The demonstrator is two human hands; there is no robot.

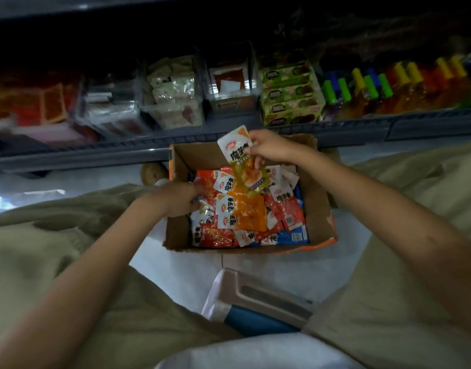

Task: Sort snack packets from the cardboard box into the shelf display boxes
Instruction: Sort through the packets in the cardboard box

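An open cardboard box [318, 209] sits on the floor between my knees, filled with several red, orange, blue and white snack packets [245, 211]. My right hand [269, 147] pinches a yellow-green packet [241, 161] and holds it above the far side of the box. My left hand [179, 199] reaches into the box's left side, its fingers curled among the red packets there; what it grips is hidden. Above the box, clear display boxes [175, 94] stand on the low shelf.
The grey shelf edge [96, 153] runs just behind the box. Green cartons [290, 94] and coloured bottles [388, 83] fill the shelf's right part, red packs [37, 102] the left. A pale stool [255, 296] lies under me on the tiled floor.
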